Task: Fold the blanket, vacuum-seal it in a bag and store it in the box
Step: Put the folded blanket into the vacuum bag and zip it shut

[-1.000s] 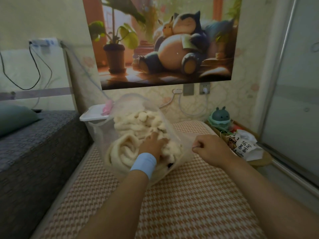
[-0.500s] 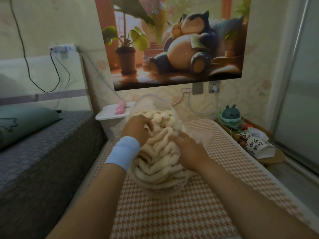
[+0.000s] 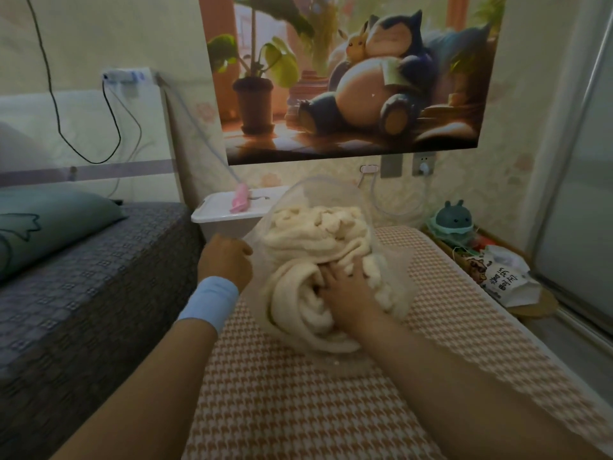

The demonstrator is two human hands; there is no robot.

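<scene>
Blanket [image 3: 308,283], cream and bunched, sits inside the clear bag [image 3: 318,197] on the bed [image 3: 298,410]. Left hand [image 3: 229,260] seems to grip the bag's left edge; right hand [image 3: 345,290] presses open-fingered into the blanket.

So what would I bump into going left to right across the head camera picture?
Green pillow → white plastic box → clear plastic bag holding the fluffy cream blanket → round teal toy → white printed bag → frosted sliding door.

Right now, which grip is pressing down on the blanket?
The right grip, spread flat on the blanket; the left grip, wearing the blue wristband, only holds the bag.
</scene>
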